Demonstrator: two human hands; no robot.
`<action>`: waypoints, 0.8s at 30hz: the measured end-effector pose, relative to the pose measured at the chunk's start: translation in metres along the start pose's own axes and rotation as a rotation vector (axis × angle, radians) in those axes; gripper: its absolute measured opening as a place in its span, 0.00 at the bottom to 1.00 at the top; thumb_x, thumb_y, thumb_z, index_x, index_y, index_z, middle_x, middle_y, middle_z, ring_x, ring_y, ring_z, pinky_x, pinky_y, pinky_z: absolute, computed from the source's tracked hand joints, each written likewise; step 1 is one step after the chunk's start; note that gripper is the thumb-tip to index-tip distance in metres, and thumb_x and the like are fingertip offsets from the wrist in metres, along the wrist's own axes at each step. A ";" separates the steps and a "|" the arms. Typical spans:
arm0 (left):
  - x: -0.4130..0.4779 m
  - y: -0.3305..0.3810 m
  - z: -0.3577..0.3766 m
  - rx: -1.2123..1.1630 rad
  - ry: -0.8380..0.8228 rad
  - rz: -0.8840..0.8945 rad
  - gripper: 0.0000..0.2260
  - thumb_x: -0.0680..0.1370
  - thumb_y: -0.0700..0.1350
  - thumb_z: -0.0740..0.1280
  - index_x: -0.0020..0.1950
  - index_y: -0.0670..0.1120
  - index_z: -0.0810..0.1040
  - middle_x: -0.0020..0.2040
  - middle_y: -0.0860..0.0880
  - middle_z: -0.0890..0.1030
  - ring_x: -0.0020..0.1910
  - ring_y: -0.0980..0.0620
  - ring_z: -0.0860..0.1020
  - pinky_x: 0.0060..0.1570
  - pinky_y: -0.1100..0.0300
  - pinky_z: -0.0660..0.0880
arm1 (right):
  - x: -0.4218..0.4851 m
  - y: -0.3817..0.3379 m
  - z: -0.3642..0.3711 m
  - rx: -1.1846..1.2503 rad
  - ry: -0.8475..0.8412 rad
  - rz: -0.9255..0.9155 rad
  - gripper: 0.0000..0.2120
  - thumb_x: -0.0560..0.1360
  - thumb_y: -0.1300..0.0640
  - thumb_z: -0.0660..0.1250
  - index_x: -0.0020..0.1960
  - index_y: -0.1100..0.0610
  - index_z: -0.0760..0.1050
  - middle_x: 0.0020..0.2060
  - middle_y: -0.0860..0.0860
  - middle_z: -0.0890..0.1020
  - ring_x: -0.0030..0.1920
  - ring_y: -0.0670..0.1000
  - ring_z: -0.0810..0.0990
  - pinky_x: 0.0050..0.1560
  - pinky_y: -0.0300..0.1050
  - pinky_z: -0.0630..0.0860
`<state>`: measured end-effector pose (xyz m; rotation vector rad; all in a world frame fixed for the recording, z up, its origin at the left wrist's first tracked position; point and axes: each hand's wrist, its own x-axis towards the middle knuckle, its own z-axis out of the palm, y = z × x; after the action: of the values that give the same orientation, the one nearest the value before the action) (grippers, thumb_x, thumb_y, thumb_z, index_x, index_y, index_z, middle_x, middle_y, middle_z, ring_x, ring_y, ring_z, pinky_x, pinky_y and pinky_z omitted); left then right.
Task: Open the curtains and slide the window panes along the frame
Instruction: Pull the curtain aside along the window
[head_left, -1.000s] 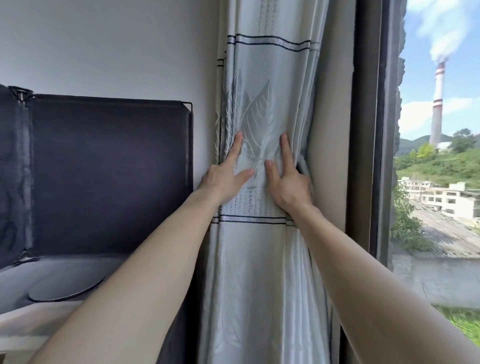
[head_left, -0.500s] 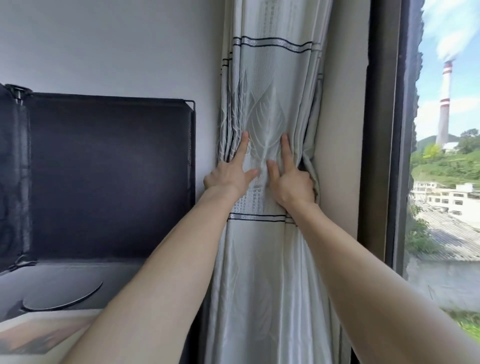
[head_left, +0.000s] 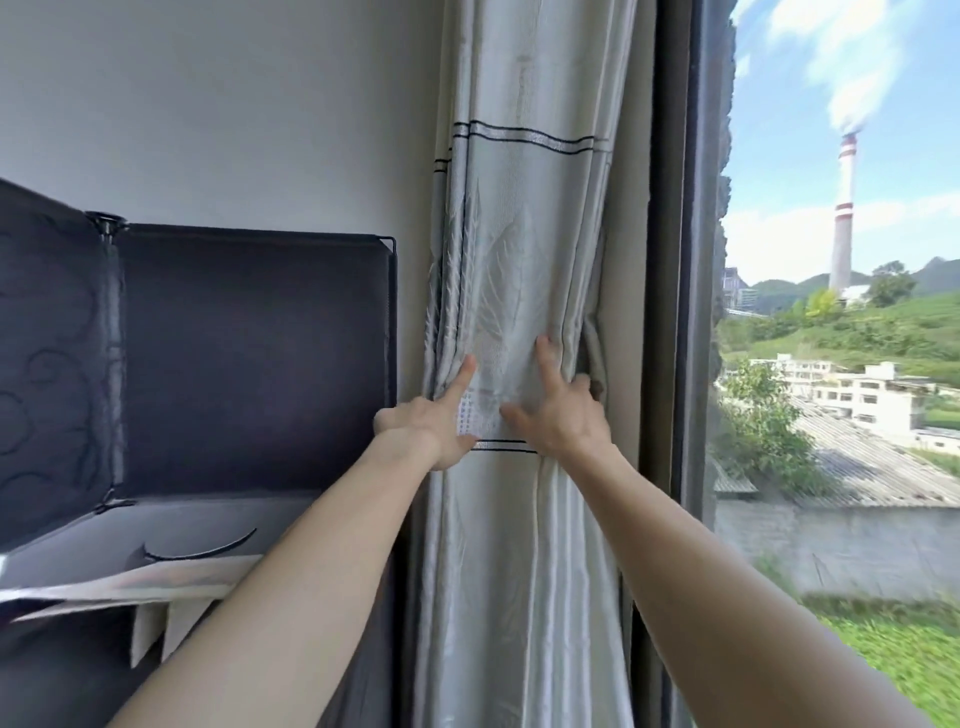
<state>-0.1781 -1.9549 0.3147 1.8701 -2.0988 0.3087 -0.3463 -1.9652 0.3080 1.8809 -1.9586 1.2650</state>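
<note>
**Now gathered: curtain bunched at the left of the window**

Both hands press on the curtain, which hangs as a tight column at centre frame, between the wall and the dark frame. The left hand has slid lower than a second ago; its index finger points up along the folds and the rest curl around the left edge. The right hand lies spread, its fingers flat on the cloth and some tucked behind the right edge. Neither hand closes fully; both cup loosely. Compared with the earlier views the bundle looks narrower. Judged from this, the curtain step is nearly done. The pane, at right, remains to be slid.
</note>
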 end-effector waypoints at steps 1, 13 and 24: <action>-0.010 0.001 -0.001 0.029 0.035 0.004 0.39 0.78 0.66 0.57 0.71 0.67 0.26 0.73 0.42 0.67 0.59 0.42 0.76 0.45 0.51 0.72 | -0.011 0.000 -0.005 -0.046 0.043 -0.006 0.44 0.70 0.36 0.67 0.75 0.36 0.42 0.66 0.60 0.65 0.57 0.66 0.75 0.46 0.54 0.72; -0.135 0.006 -0.032 -0.003 0.152 0.120 0.36 0.79 0.61 0.60 0.75 0.69 0.36 0.80 0.41 0.50 0.70 0.40 0.65 0.44 0.49 0.66 | -0.156 0.000 -0.072 -0.405 0.235 -0.107 0.34 0.75 0.42 0.64 0.75 0.46 0.53 0.78 0.58 0.39 0.75 0.61 0.52 0.67 0.57 0.65; -0.252 0.014 -0.064 -0.206 0.054 0.219 0.25 0.78 0.55 0.63 0.75 0.58 0.64 0.79 0.46 0.48 0.73 0.42 0.59 0.56 0.46 0.69 | -0.277 -0.012 -0.122 -0.161 -0.141 0.067 0.32 0.75 0.49 0.65 0.77 0.43 0.59 0.78 0.59 0.53 0.76 0.59 0.57 0.71 0.52 0.60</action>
<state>-0.1617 -1.6975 0.2814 1.5041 -2.2089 0.1821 -0.3313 -1.6761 0.2184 1.8860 -2.1389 0.9808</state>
